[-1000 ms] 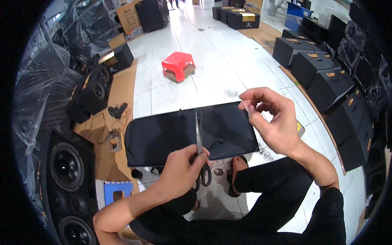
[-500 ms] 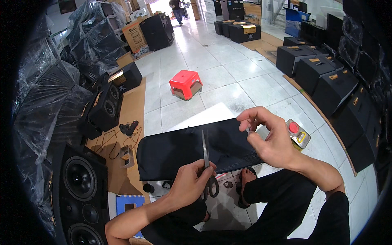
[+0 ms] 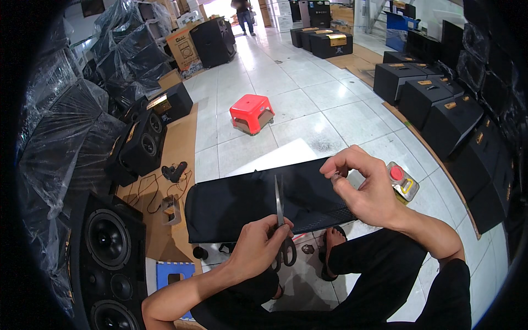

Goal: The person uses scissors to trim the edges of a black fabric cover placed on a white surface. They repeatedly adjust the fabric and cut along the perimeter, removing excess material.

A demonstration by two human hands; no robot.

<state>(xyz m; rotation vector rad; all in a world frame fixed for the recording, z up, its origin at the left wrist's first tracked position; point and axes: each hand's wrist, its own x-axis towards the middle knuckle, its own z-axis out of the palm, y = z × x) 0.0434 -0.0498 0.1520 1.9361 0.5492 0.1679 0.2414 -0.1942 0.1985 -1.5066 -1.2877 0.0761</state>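
My left hand [image 3: 256, 245] is closed round a pair of scissors [image 3: 280, 206], gripping them near the black handles with the blades pointing up and away. Beneath the blades lies a long black fabric-covered panel [image 3: 228, 206], stretched crosswise in front of my knees. Above the panel's right end, my right hand [image 3: 363, 187] makes a pinch with thumb and fingertips. Something small and pale shows at those fingertips, too tiny to name. The two hands are well apart.
A metal can [image 3: 404, 184] with a red cap stands beyond my right wrist. Farther off is a red plastic stool [image 3: 252, 113]. Black speakers [image 3: 107, 236] line the left, black boxes [image 3: 440, 110] the right. A power tool [image 3: 174, 172] lies on cardboard. Someone [image 3: 242, 16] stands in the doorway.
Both hands keep nearly the same pose, the scissors still in the left and the right still pinching. In the far doorway, the other person has shifted slightly to the right.
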